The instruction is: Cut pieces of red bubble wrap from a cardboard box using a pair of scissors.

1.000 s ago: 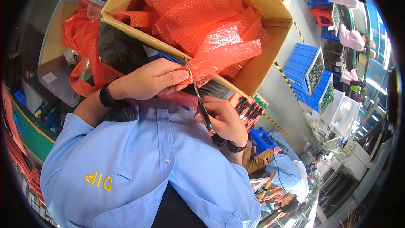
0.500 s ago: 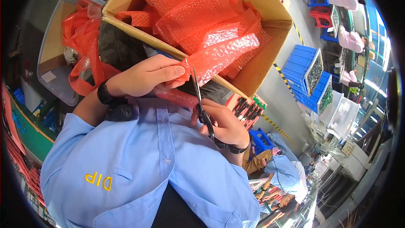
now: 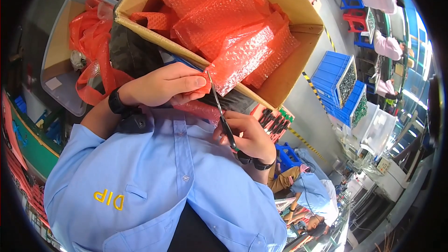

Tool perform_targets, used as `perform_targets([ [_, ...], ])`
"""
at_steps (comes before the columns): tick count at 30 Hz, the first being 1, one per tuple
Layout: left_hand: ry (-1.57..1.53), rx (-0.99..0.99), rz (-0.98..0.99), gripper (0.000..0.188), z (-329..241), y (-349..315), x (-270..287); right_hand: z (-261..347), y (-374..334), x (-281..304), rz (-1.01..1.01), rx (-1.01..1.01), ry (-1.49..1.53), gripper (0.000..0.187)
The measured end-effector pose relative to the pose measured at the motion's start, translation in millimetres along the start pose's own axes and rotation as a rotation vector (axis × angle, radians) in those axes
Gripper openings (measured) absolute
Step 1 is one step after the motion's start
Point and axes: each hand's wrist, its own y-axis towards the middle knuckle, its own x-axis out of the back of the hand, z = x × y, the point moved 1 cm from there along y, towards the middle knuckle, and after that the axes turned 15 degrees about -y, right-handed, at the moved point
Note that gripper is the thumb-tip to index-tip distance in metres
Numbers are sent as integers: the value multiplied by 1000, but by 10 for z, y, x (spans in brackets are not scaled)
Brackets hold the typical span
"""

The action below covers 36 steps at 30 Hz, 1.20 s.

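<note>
My left hand pinches the end of a red bubble wrap strip between thumb and fingers. In my right hand are black-handled scissors, their blades pointing up at the wrap just beside my left fingertips. The blades look closed or nearly so across the strip. Beyond my hands, the strip's far part rests over the near edge of a cardboard box, which holds a pile of red bubble wrap pieces. More red wrap hangs below my left hand, against my shirt.
To the left, a clear plastic bin holds a long tangled red wrap strip. Blue crates filled with small parts stand on the floor at right. A co-worker in blue sits at lower right, near a blue stool.
The scissor blades have swung closer together and shifted slightly left and up across the strip. The wrap beyond them has dropped a little toward the box. My left hand keeps its pinch.
</note>
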Motion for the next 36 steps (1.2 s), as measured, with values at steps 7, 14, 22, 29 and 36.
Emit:
perform_targets([
  [7,28,18,79,37,5,1,-16,20,32,-8,-47,88,26,36],
  [14,51,49,121,36,54,11,21,-5,5,25,1,-75,29,53],
  [22,324,-126,113,42,34,-15,-79,153,23,-20,-301,49,167,59],
  [29,444,-220,52,46,87,-49,-205,277,310,-224,-782,-27,19,50],
  [36,568,-258,21,39,216,-33,-210,327,324,-271,-840,84,-233,31],
])
